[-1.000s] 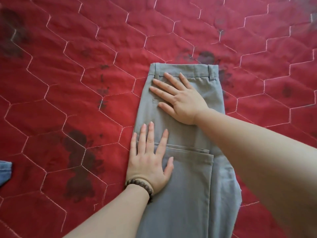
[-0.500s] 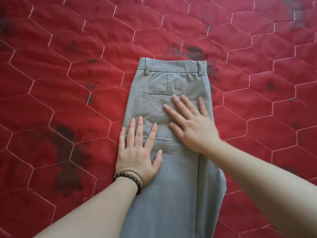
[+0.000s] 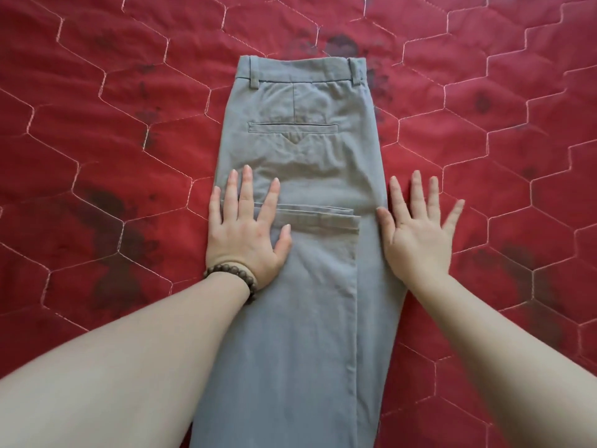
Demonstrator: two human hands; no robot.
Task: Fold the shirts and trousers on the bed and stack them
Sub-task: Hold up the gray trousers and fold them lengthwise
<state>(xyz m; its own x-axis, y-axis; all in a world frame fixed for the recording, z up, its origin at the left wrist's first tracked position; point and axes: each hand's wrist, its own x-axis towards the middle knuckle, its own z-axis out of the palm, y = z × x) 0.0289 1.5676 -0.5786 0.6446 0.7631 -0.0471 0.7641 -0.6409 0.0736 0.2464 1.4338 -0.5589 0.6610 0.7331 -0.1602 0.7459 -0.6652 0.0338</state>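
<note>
Your left hand (image 3: 247, 232) lies flat, fingers spread, on the trousers' (image 3: 300, 286) left edge at the hems (image 3: 318, 218), frame centre. Keep it pinning; smooth w/ your right hand (image 3: 418, 236), spread just beside the right edge on the bedcover (image 3: 97, 124). Trousers run bottom-to-top, waistband (image 3: 302, 71) toward upper centre.

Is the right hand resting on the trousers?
No, the right hand lies flat on the red quilt just beside the trousers, fingers spread.
</note>
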